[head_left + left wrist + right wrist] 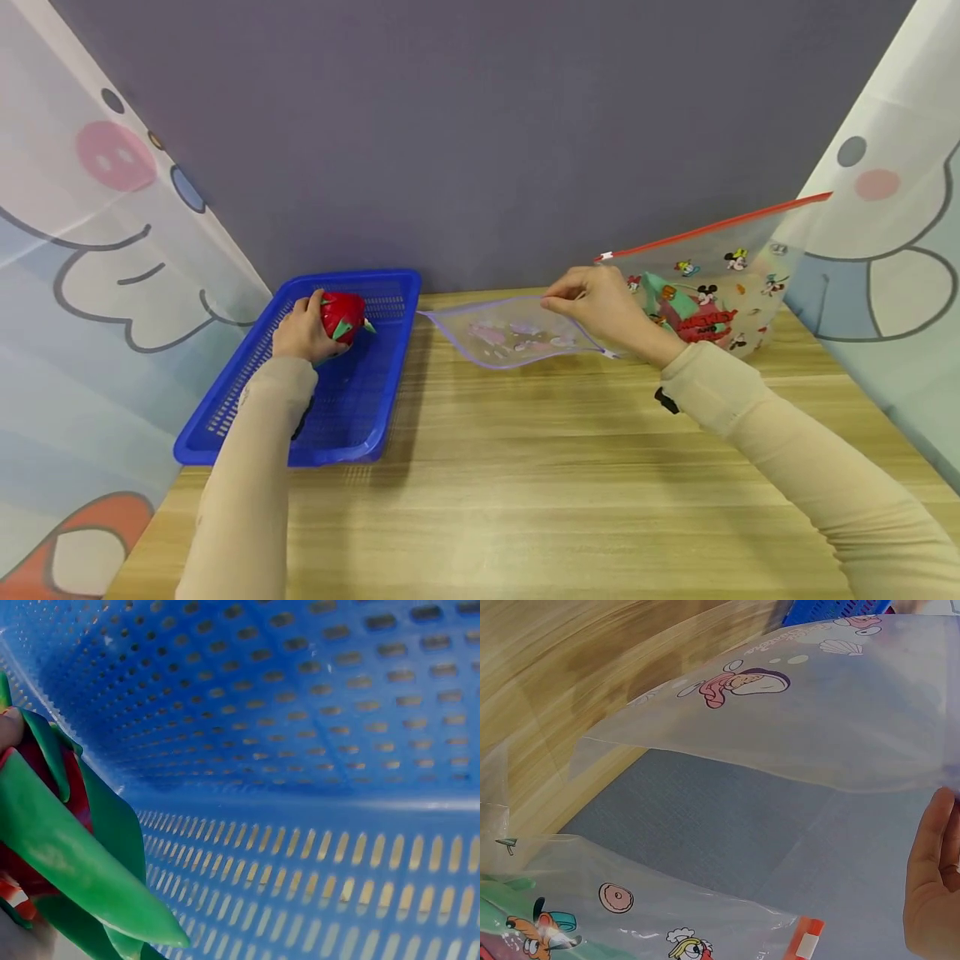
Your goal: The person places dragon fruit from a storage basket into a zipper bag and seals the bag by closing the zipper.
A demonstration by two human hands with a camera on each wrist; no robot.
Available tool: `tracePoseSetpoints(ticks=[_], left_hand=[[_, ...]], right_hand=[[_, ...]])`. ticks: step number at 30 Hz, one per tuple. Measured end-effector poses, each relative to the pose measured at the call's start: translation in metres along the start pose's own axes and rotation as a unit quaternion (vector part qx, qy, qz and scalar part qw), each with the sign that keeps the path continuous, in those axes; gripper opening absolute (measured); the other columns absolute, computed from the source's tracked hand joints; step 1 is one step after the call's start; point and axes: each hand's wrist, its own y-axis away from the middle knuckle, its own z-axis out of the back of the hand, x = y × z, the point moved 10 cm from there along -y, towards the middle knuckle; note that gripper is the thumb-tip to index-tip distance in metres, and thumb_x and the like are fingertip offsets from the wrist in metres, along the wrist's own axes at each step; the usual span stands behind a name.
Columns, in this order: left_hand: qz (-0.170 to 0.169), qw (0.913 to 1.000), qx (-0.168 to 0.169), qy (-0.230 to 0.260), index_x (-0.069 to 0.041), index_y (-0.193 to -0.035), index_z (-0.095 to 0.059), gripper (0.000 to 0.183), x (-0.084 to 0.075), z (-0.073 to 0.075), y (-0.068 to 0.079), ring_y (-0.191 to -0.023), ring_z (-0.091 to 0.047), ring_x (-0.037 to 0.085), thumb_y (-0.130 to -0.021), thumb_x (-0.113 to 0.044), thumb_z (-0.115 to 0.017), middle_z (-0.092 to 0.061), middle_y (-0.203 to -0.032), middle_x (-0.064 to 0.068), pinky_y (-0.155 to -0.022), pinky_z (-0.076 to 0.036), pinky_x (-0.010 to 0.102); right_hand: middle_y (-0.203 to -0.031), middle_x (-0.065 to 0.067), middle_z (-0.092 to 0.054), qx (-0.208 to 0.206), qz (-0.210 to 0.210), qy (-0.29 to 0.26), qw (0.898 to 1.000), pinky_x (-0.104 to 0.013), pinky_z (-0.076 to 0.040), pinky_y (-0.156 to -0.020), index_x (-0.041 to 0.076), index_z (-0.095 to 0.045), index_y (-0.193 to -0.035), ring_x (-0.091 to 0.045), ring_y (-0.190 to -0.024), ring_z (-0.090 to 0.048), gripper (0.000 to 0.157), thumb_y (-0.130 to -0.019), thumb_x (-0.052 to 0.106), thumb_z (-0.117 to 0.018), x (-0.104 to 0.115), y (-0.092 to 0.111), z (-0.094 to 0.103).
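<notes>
My left hand [298,332] grips a red dragon fruit [345,315] with green pointed scales, at the blue perforated basket [392,392]. In the left wrist view the dragon fruit's scales [82,862] show large beside the basket wall [300,712], with only fingertips in sight. My right hand [606,307] pinches the far edge of a clear zip bag [502,340] with a purple rim. The bag's mouth hangs partly spread, facing up. Pink cartoon prints on that bag [817,720] appear in the right wrist view, where it looks flat and unfilled.
Right of my right hand a larger clear bag [757,250] with a red zip strip and cartoon prints stands upright, green and pink things inside. A wooden table [480,500] lies beneath, a grey panel [480,150] behind, and printed curtains [75,250] at both sides.
</notes>
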Motion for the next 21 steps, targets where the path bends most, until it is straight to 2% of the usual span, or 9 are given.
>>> tracePoseSetpoints(ticks=[4,8,16,21], left_hand=[[0.003,1.0000,0.006,0.001,-0.008,-0.140,-0.022,0.100,-0.007,0.010,-0.001,-0.101,-0.048,0.053,-0.062,-0.038,-0.078,-0.038,-0.128,0.028,-0.080,-0.042,0.065],[0.006,1.0000,-0.003,0.001,-0.009,-0.141,-0.021,0.102,-0.011,0.025,-0.001,-0.101,-0.048,0.054,-0.062,-0.038,-0.078,-0.038,-0.130,0.027,-0.078,-0.042,0.066],[-0.054,0.9975,-0.040,-0.020,-0.007,-0.138,-0.027,0.099,-0.036,0.053,0.003,-0.101,-0.047,0.053,-0.059,-0.032,-0.080,-0.042,-0.123,0.028,-0.077,-0.043,0.065],[-0.074,0.9955,-0.049,-0.033,-0.008,-0.136,-0.029,0.096,-0.049,0.064,0.009,-0.100,-0.048,0.053,-0.058,-0.031,-0.080,-0.043,-0.122,0.027,-0.072,-0.044,0.065]], right_hand=[[-0.079,0.001,-0.067,-0.001,0.003,-0.001,1.000,-0.030,-0.048,-0.060,0.012,-0.074,-0.085,-0.012,-0.068,-0.059,0.010,-0.082,0.020,-0.069,0.001,0.000,0.002],[-0.080,0.001,-0.067,0.003,0.003,-0.003,1.000,-0.030,-0.048,-0.060,0.013,-0.074,-0.086,-0.012,-0.068,-0.059,0.010,-0.082,0.021,-0.069,0.002,-0.001,0.002],[-0.081,0.001,-0.067,0.010,-0.018,0.000,1.000,-0.029,-0.046,-0.059,0.014,-0.074,-0.087,-0.013,-0.069,-0.059,0.012,-0.083,0.024,-0.068,0.000,0.001,-0.002],[-0.081,0.001,-0.067,0.008,-0.019,0.004,1.000,-0.029,-0.046,-0.060,0.015,-0.074,-0.087,-0.013,-0.069,-0.059,0.011,-0.082,0.023,-0.068,0.000,0.002,-0.003]])
